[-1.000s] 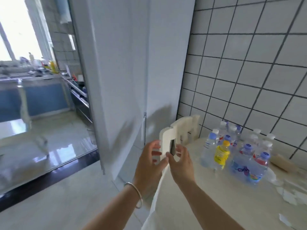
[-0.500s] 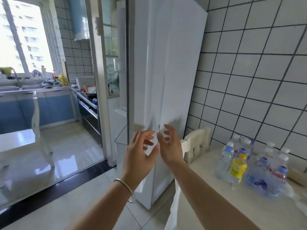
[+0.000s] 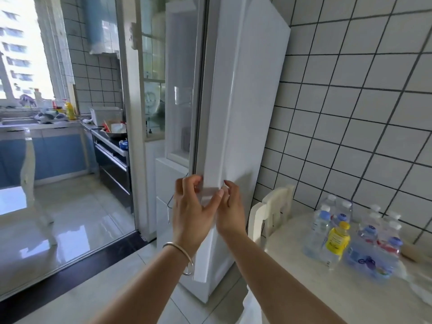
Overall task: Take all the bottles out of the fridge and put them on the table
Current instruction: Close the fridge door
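Frame center: left hand curls its fingers round the fridge door edge, gripping it. Right hand just beside, fingers loosely bent against the door. Bottles clustered on table, lower right.

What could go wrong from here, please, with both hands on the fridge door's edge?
The fridge door stands ajar; both the left hand and right hand have fingers by its edge, so they might get pinched. Swung wide, it could strike the white chair or jostle the water bottles on the table.
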